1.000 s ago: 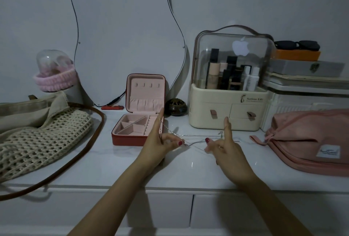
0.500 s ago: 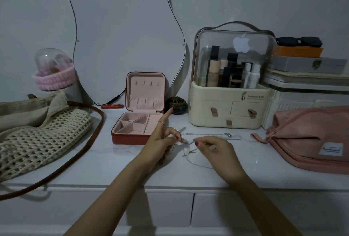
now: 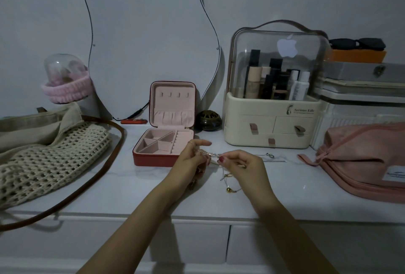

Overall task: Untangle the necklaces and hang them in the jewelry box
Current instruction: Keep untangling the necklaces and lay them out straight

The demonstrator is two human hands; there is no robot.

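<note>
A red jewelry box (image 3: 153, 159) with pink lining stands open on the white dresser top, its lid upright showing several small hooks. Just right of its front corner my left hand (image 3: 192, 158) and my right hand (image 3: 243, 165) meet and both pinch a tangle of thin necklaces (image 3: 226, 180). Chains with small gold beads hang from my fingers down to the surface. Another chain with a dark pendant (image 3: 268, 155) lies on the top behind my right hand.
A crochet bag (image 3: 48, 159) with a brown strap lies at left. A cream cosmetics organizer (image 3: 271, 124) stands behind right, a pink pouch (image 3: 363, 164) at far right. A small dark pot (image 3: 208, 120) sits beside the box. A mirror leans on the wall.
My hands have come together from a spread position. My right hand dropped from a raised finger pose and now pinches the tangle; my left index finger lowered.
</note>
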